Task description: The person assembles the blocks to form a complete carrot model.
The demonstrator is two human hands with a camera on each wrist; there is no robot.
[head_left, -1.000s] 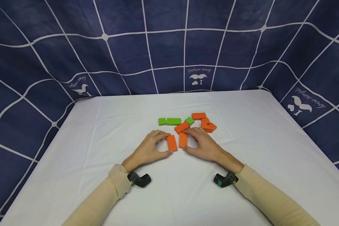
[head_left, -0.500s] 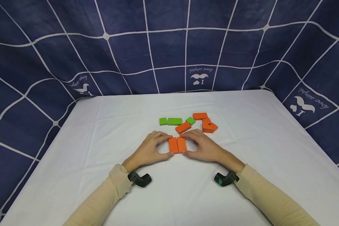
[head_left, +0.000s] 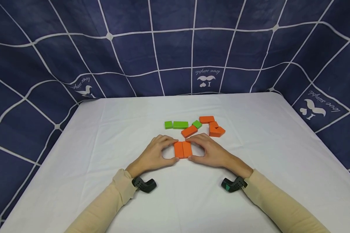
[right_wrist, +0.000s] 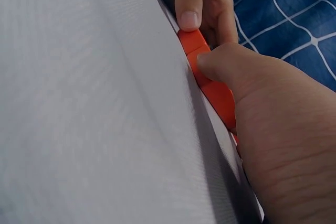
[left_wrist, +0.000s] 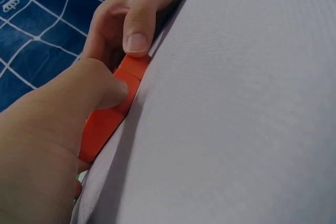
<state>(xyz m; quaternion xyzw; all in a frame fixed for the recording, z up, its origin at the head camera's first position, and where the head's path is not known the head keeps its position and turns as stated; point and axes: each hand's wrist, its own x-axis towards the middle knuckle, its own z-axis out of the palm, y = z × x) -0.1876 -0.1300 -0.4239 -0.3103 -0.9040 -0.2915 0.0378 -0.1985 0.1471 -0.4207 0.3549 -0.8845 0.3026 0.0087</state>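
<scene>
Two orange rectangular blocks lie flat side by side on the white cloth, long edges meeting. My left hand [head_left: 156, 153] pinches the left orange block [head_left: 179, 150] by its two short ends, thumb at the near end and fingers at the far end. On the other side, my right hand [head_left: 208, 150] pinches the right orange block [head_left: 187, 149] the same way. In the left wrist view the left thumb presses the near face of an orange block [left_wrist: 102, 129]. The right wrist view shows the right thumb on its orange block [right_wrist: 219, 100], with the left thumb beyond.
Behind the hands lie a tilted orange block [head_left: 189, 131], a long green block [head_left: 180, 125], a small green block [head_left: 168, 125] and a turned green block [head_left: 196, 124]. Further right sit another orange block [head_left: 206, 119] and a cluster of orange pieces [head_left: 215, 131]. A dark blue checked curtain [head_left: 175, 48] surrounds the table.
The right block has come away from the tilted orange block, moving toward the person and leftward. The gap between the two held blocks has closed; the left hand has stayed nearly in place.
</scene>
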